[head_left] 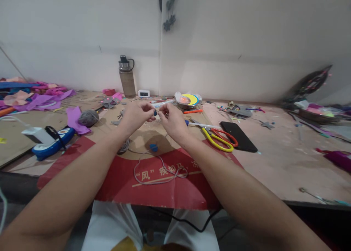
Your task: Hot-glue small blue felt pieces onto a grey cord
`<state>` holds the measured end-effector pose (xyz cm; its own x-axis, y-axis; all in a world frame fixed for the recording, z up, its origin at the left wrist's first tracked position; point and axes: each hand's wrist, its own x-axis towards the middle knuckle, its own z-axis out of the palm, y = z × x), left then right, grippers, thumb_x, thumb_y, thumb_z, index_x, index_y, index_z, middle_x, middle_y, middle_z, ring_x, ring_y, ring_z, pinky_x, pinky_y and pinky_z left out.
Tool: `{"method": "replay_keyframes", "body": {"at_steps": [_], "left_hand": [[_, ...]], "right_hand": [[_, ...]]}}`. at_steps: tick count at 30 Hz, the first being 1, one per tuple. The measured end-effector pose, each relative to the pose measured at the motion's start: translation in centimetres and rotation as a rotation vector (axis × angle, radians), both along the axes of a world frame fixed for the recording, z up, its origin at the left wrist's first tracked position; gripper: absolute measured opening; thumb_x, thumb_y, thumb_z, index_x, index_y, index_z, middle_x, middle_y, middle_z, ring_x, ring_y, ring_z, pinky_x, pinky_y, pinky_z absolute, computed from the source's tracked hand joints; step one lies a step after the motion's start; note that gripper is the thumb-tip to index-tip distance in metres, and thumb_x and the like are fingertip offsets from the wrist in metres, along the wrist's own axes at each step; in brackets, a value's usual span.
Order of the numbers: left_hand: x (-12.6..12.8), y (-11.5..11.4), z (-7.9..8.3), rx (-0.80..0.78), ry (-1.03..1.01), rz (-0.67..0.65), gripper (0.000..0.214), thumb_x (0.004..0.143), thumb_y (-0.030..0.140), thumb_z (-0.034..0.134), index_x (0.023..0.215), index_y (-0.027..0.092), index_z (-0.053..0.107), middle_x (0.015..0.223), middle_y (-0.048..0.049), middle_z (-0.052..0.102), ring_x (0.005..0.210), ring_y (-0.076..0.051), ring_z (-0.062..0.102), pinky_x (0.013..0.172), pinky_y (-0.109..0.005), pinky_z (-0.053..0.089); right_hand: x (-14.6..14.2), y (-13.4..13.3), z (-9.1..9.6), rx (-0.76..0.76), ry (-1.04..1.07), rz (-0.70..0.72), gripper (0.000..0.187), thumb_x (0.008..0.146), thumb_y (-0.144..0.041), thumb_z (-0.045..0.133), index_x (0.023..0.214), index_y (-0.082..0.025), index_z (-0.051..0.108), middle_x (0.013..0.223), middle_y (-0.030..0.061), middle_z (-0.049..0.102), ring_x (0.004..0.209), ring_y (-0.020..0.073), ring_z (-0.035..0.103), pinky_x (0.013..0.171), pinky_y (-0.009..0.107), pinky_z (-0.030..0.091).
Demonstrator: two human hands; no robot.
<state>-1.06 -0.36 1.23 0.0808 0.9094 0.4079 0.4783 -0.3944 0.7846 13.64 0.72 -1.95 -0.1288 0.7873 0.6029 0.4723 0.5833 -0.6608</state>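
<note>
My left hand [138, 115] is closed in a pinch on a small dark blue piece [155, 112], raised above the work mat. Close beside it, my right hand [172, 120] also pinches; what its fingertips hold is too small to make out. Below both hands, another small blue piece [153, 147] lies on the brown part of the mat. Loose grey yarn [157, 182] loops across the red cardboard [120, 187], which bears printed characters. A coil of grey yarn [124, 146] sits partly behind my left forearm.
To the right lie yellow-handled scissors [219, 143], red-handled scissors [229, 136] and a black phone [238, 136]. At left are a grey yarn ball [88, 117], a blue power strip [53, 143] and purple felt scraps [41, 102]. A bottle [127, 81] stands by the wall.
</note>
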Motion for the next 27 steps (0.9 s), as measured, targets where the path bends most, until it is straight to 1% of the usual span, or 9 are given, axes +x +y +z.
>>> {"method": "replay_keyframes", "body": {"at_steps": [3, 7, 9, 12, 14, 18, 23, 25, 27], "left_hand": [[0.1, 0.0, 0.0, -0.009, -0.058, -0.003, 0.008, 0.07, 0.015, 0.058, 0.071, 0.013, 0.066, 0.06, -0.0031, 0.067, 0.056, -0.014, 0.067, 0.055, -0.022, 0.055], [0.0, 0.1, 0.0, -0.004, -0.159, 0.015, 0.006, 0.071, 0.018, 0.061, 0.073, 0.013, 0.064, 0.063, -0.003, 0.066, 0.056, -0.014, 0.066, 0.052, -0.022, 0.053], [-0.2, 0.4, -0.1, 0.012, -0.171, 0.035, 0.008, 0.071, 0.02, 0.063, 0.074, 0.013, 0.066, 0.064, -0.0023, 0.065, 0.051, -0.011, 0.062, 0.047, -0.02, 0.048], [-0.5, 1.0, -0.4, 0.032, -0.215, 0.047, 0.009, 0.071, 0.024, 0.066, 0.07, 0.015, 0.066, 0.053, 0.0021, 0.056, 0.041, -0.007, 0.047, 0.04, -0.019, 0.035], [-0.7, 1.4, -0.6, -0.014, -0.335, 0.032, 0.01, 0.071, 0.025, 0.067, 0.067, 0.015, 0.065, 0.047, 0.0043, 0.049, 0.04, -0.006, 0.04, 0.039, -0.019, 0.028], [-1.1, 1.9, -0.7, -0.083, -0.599, -0.008, 0.009, 0.068, 0.022, 0.068, 0.068, 0.016, 0.061, 0.054, 0.0035, 0.051, 0.044, -0.005, 0.042, 0.037, -0.017, 0.023], [-2.6, 2.9, -0.4, -0.028, -0.783, 0.05, 0.011, 0.066, 0.018, 0.069, 0.067, 0.016, 0.058, 0.053, 0.0056, 0.046, 0.043, -0.004, 0.041, 0.036, -0.015, 0.022], [-3.3, 3.4, -0.1, 0.008, -0.874, 0.067, 0.01, 0.067, 0.016, 0.068, 0.068, 0.017, 0.057, 0.053, 0.006, 0.046, 0.043, -0.004, 0.041, 0.036, -0.016, 0.024], [-3.9, 3.7, 0.3, -0.012, -0.974, 0.076, 0.01, 0.07, 0.016, 0.065, 0.067, 0.017, 0.055, 0.054, 0.0058, 0.047, 0.042, -0.004, 0.041, 0.036, -0.016, 0.025]], "right_hand": [[0.0, 0.0, -0.2, 0.014, 0.007, 0.006, 0.007, 0.084, -0.019, 0.053, 0.077, -0.019, 0.055, 0.076, 0.0016, 0.061, 0.072, 0.0143, 0.054, 0.07, 0.029, 0.041], [-0.1, -0.2, -0.3, -0.051, 0.051, 0.025, 0.012, 0.085, -0.024, 0.053, 0.074, -0.018, 0.056, 0.072, 0.0004, 0.061, 0.067, 0.0133, 0.053, 0.067, 0.028, 0.039], [-0.2, -0.2, -0.4, -0.091, 0.077, 0.05, 0.016, 0.085, -0.025, 0.052, 0.071, -0.018, 0.055, 0.069, -0.0007, 0.059, 0.066, 0.0124, 0.051, 0.067, 0.027, 0.039], [-0.5, 0.0, -0.7, -0.182, 0.134, 0.081, 0.02, 0.085, -0.027, 0.052, 0.067, -0.019, 0.053, 0.065, -0.0022, 0.056, 0.063, 0.0116, 0.05, 0.064, 0.025, 0.039], [-0.6, 0.3, -1.0, -0.236, 0.161, 0.096, 0.02, 0.084, -0.029, 0.052, 0.067, -0.019, 0.052, 0.063, -0.0029, 0.055, 0.061, 0.0114, 0.05, 0.061, 0.025, 0.039], [-0.7, 0.6, -1.4, -0.275, 0.145, 0.152, 0.015, 0.083, -0.028, 0.052, 0.071, -0.019, 0.055, 0.063, -0.0037, 0.055, 0.059, 0.0112, 0.05, 0.06, 0.024, 0.04], [-1.2, -1.2, -0.7, -0.175, -0.061, 0.28, 0.014, 0.086, -0.024, 0.051, 0.078, -0.019, 0.062, 0.069, -0.0021, 0.06, 0.066, 0.0115, 0.053, 0.066, 0.024, 0.04], [-1.5, -2.3, 0.0, -0.092, -0.202, 0.381, 0.014, 0.086, -0.02, 0.052, 0.082, -0.018, 0.065, 0.077, -0.0001, 0.064, 0.074, 0.0121, 0.055, 0.071, 0.024, 0.04], [-1.4, -3.2, 1.2, -0.038, -0.334, 0.467, 0.018, 0.089, -0.024, 0.051, 0.08, -0.018, 0.065, 0.08, 0.0012, 0.066, 0.077, 0.0128, 0.056, 0.073, 0.024, 0.039]]}}
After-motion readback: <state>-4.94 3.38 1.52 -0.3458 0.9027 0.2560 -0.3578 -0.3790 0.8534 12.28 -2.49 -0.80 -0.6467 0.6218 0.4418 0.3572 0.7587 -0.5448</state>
